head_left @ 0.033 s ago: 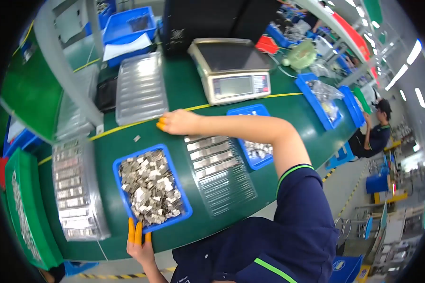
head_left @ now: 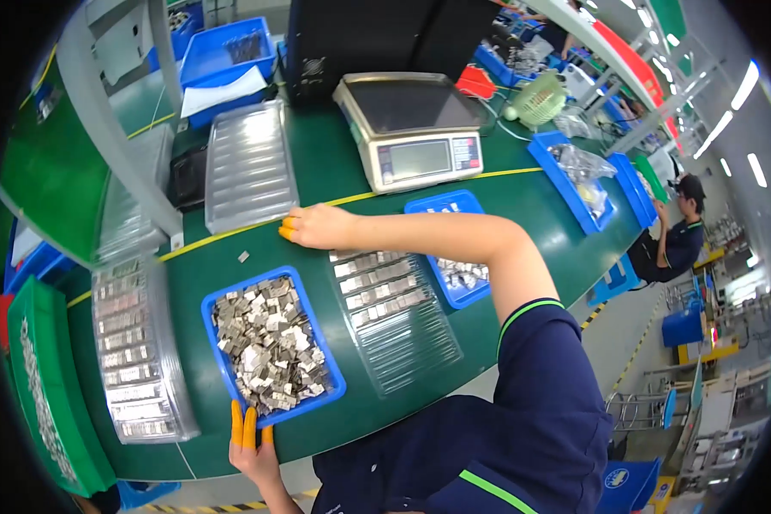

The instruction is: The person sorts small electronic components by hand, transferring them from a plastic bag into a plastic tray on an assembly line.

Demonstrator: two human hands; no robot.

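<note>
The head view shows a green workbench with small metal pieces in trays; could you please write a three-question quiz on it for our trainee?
1. True or false: the scale stands farther from the person than the blue tray heaped with metal pieces.

2. Which of these is nearest the left hand?
A) the scale
B) the heaped blue tray
C) the green bin

3. Fill in: the finger covers on the left hand and the right hand are ____ in colour.

Key: 1. True. 2. B. 3. Yellow-orange.
</note>
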